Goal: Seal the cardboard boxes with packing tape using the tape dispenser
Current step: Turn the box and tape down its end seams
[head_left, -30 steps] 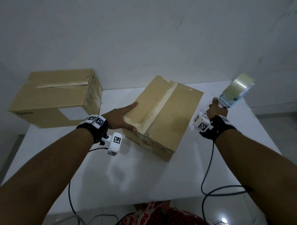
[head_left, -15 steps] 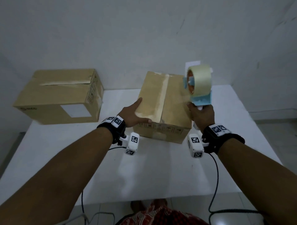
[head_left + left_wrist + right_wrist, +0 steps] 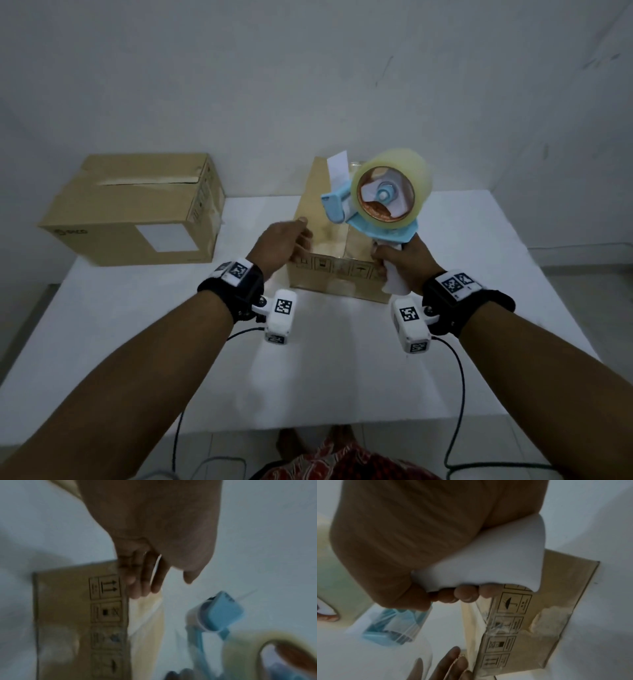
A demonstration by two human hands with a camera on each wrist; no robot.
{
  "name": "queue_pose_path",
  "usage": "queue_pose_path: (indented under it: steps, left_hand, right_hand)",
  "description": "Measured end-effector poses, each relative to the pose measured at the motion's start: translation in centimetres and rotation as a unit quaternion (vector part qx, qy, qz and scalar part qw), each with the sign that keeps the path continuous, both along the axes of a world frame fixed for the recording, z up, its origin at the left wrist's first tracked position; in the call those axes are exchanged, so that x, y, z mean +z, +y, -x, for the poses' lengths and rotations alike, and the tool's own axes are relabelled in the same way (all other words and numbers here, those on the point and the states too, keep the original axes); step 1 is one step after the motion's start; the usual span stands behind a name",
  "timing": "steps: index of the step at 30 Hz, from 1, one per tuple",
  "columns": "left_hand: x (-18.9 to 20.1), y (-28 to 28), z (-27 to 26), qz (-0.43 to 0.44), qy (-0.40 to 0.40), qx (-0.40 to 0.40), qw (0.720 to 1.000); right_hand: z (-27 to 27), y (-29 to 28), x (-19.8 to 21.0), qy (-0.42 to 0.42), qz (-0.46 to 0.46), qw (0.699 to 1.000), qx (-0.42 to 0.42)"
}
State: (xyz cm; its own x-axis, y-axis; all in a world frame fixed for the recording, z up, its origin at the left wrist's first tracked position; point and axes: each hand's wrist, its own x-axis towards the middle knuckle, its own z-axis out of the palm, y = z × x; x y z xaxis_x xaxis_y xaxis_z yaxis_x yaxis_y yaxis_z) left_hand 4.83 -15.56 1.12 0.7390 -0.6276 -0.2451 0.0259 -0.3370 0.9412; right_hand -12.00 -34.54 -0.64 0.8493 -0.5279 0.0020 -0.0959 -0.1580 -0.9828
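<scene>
Now: dispenser raised over the centre box

Centre frame, our right hand (image 3: 404, 262) wraps the white handle of the dispenser (image 3: 380, 202) (roll upright) above the box (image 3: 329, 274). Our left hand (image 3: 279, 245) lies flat, fingers straight, on its top. Another box (image 3: 137, 209) sits upper left.

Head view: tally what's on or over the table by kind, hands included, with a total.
Cardboard boxes: 2, the near box that the left hand steadies and the far box at the table's left rear.
Tape dispensers: 1, the tape dispenser held over the near box.
Hands: 2, left hand flat on the near box, right hand gripping the dispenser's handle.
Total: 5
</scene>
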Motion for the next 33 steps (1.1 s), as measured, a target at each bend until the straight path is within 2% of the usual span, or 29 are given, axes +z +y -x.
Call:
queue_pose_path:
  steps: [2,3,4,6,9,13,16,20,28,33]
  left_hand:
    - [1.0,0.2,1.5,-0.004,0.235,-0.052,0.971]
    - [1.2,0.3,2.1,-0.018,0.297,-0.082,0.951]
    - [1.2,0.3,2.6,-0.03,0.321,-0.111,0.94]
    - [1.5,0.3,3.5,-0.016,0.325,-0.131,0.936]
    - [1.4,0.3,3.4,0.036,0.316,-0.075,0.945]
    - [1.3,0.8,1.3,0.07,0.371,-0.016,0.926]
    - [1.3,1.0,0.5,0.077,0.372,-0.005,0.925]
    - [1.2,0.8,0.1,0.061,0.375,-0.02,0.925]
    - [0.6,0.7,-0.7,0.009,0.373,-0.038,0.927]
    - [0.5,0.5,-1.6,-0.036,0.286,-0.021,0.957]
  right_hand:
    - [-0.4,0.7,0.5,-0.011,0.018,1.0,0.008]
    - [-0.6,1.0,0.7,-0.019,0.031,0.999,0.011]
    - [-0.9,1.2,0.8,-0.024,0.042,0.999,0.015]
    - [-1.3,1.4,0.5,-0.017,0.05,0.998,0.024]
    - [-1.6,1.5,0.3,-0.008,0.035,0.999,0.037]
    - [-1.4,1.7,0.5,-0.004,0.01,0.999,0.047]
    - [-1.1,1.8,0.0,0.0,-0.017,0.997,0.072]
    - [-1.1,1.8,-0.4,0.002,-0.009,0.997,0.076]
    - [-0.7,2.3,0.0,-0.001,-0.085,0.989,0.12]
    - [-0.5,3.1,0.2,0.016,-0.106,0.985,0.133]
